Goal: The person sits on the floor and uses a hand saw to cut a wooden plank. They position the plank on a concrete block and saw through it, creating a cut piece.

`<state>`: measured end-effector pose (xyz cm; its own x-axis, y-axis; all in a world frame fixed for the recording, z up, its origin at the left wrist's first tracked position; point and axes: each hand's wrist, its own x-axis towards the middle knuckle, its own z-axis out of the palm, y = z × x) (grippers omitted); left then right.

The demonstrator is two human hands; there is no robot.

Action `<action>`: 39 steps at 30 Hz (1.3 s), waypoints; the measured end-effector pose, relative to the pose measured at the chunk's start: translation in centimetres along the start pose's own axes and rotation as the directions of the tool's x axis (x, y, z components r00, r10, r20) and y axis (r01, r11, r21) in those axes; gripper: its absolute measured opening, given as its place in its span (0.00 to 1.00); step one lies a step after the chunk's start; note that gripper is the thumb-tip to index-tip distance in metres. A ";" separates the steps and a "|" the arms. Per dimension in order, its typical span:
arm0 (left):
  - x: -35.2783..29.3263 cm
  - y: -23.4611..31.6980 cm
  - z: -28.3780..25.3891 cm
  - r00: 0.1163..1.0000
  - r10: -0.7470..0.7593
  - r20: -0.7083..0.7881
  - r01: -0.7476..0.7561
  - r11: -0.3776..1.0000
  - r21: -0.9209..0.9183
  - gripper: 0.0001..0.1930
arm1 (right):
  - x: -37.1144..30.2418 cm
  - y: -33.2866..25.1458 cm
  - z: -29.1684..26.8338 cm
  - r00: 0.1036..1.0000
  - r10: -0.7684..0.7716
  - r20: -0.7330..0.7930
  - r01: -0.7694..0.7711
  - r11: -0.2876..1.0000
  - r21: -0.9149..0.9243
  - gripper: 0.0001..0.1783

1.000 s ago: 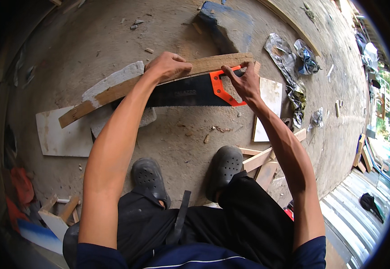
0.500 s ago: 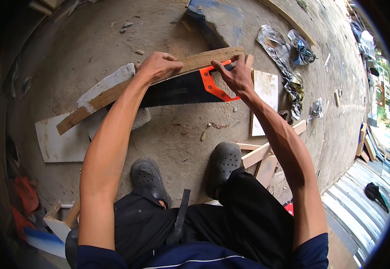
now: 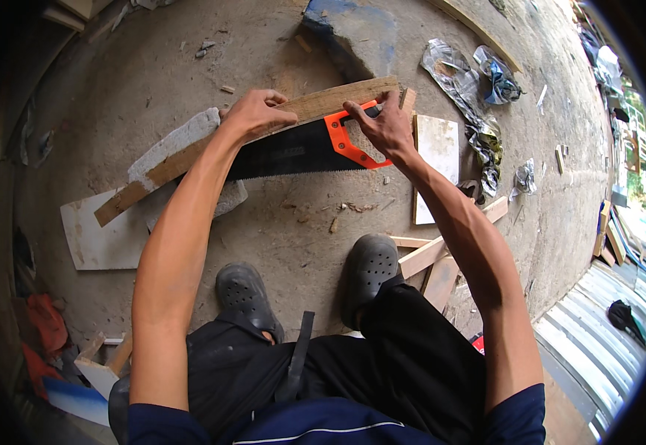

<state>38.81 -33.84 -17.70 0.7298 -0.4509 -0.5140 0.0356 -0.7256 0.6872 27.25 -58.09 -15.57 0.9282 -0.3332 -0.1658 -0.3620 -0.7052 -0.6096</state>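
Observation:
A handsaw with a black blade (image 3: 286,153) and an orange handle (image 3: 340,137) lies along the near edge of a long wooden plank (image 3: 341,98), its teeth facing me. My left hand (image 3: 254,116) grips the plank near its middle, thumb on the near side, close to the blade's back edge. At the plank's right end, my right hand (image 3: 387,124) pinches the top of the saw handle against the wood, its thumb on the orange part and its fingers partly hidden. The plank's left part slants down beside a rough grey-white block (image 3: 178,141).
Below the plank's left end lies a white board (image 3: 96,241); another pale board (image 3: 435,159) is beyond my right wrist. Wood offcuts (image 3: 441,256) lie near my right shoe (image 3: 373,271). A blue-stained slab (image 3: 356,33) and crumpled plastic (image 3: 453,70) sit farther away.
Both hands, the saw and the plank's right part have shifted slightly left together. The grips look the same.

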 end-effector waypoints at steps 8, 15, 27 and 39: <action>-2.8 3.5 -0.2 0.999 -0.025 0.026 0.013 0.911 0.412 0.41 | 0.3 0.0 -0.5 0.996 0.053 0.071 -0.052 0.998 -0.024 0.42; -2.1 1.0 -1.7 0.990 0.099 0.097 -0.087 0.989 -0.120 0.35 | 0.5 -0.1 -0.7 0.996 0.013 0.085 -0.014 1.000 0.013 0.41; -7.9 -5.2 -6.9 0.971 0.019 -0.238 0.042 0.967 0.251 0.21 | 0.6 -0.5 -0.9 0.997 0.033 0.067 -0.039 0.996 0.084 0.48; -12.3 -9.3 -6.2 0.915 0.167 -0.366 -0.018 0.926 0.376 0.20 | 1.1 0.9 0.2 1.000 0.002 -0.019 -0.001 0.997 0.083 0.42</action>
<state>33.74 -18.30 -14.57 0.9241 -0.3434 -0.1675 -0.2372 -0.8594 0.4530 27.95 -58.99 -16.43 0.9256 -0.3464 -0.1528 -0.3543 -0.6504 -0.6719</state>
